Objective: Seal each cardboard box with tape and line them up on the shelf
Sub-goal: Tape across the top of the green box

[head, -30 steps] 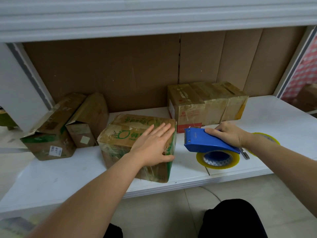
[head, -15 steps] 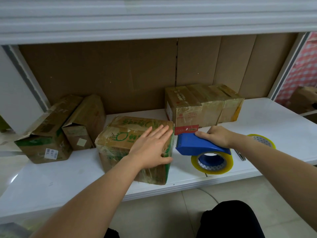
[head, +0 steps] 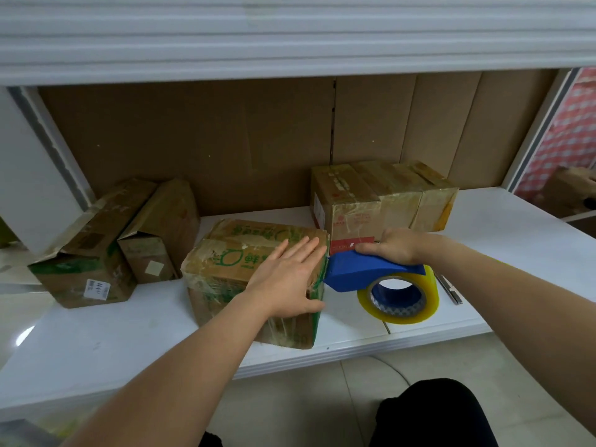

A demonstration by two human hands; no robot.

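Now my left hand [head: 292, 279] lies flat on the green-printed box [head: 258, 279] near the shelf [head: 96, 343] front, fingers straight and slightly spread, thumb hooked over its near right edge. My right hand [head: 395, 246] curls round the blue tape dispenser [head: 371, 272], whose nose meets the box's right side; the box runs front to back. The dispenser hides the contact, so whether tape has caught, I probably can't say.

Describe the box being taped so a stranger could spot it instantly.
On the white shelf, look near the front edge, in the middle. The green-printed box sits there under a flat left hand, a blue tape dispenser touching its right side. Unlike its neighbours, it stands forward, alone.
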